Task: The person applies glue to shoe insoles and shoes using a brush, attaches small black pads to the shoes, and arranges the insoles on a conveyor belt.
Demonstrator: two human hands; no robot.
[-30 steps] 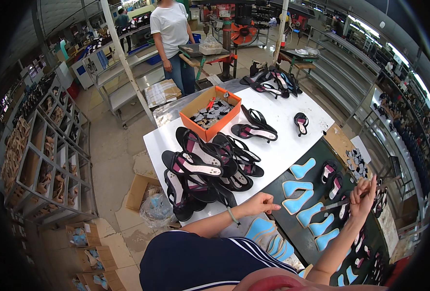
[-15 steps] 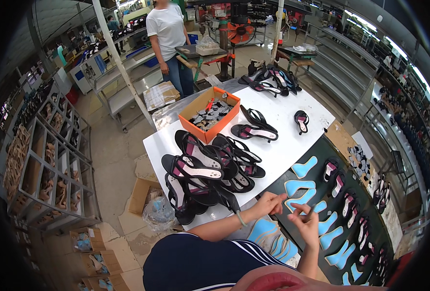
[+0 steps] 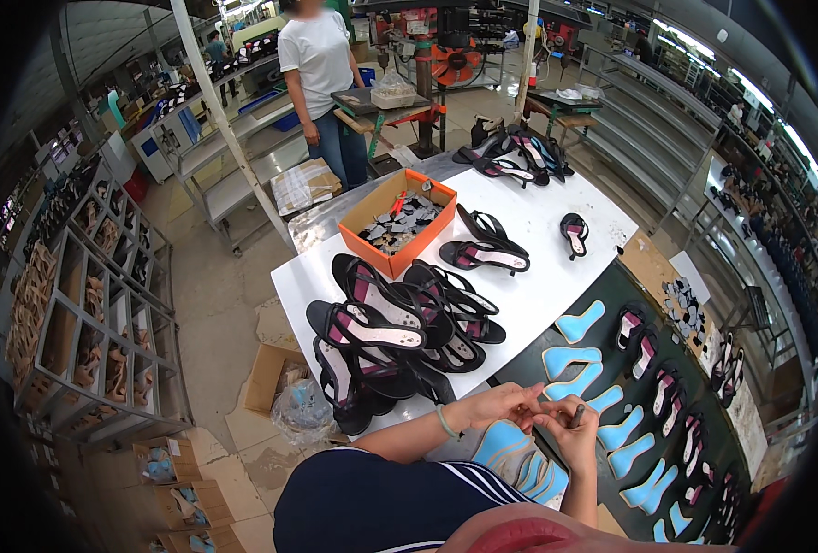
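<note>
My left hand [image 3: 499, 406] and my right hand [image 3: 570, 438] meet over the near edge of the dark green work surface [image 3: 603, 355]. The left fingers are pinched together; whatever they grip is too small to make out. A short, thin, dark stick-like tool [image 3: 578, 415] pokes up from my right hand, whose fingers are closed around it. Light blue insoles [image 3: 580, 322] with tan edges lie in a row just beyond the hands. Below my wrists sits an overlapping stack of blue insoles [image 3: 506, 444]. Black strappy sandals [image 3: 644, 355] line the surface farther right.
On the white tabletop [image 3: 538, 281], black heeled sandals [image 3: 372, 327] are heaped near an orange box [image 3: 400, 261] of grey pieces. More grey pieces [image 3: 682, 307] lie at the right. A person [image 3: 321, 78] stands beyond the table. A shoe rack [image 3: 105, 304] stands at the left.
My two hands have come together, the right moving left and slightly down until its fingertips reach the left's. The dark tool now stands more upright in my right hand.
</note>
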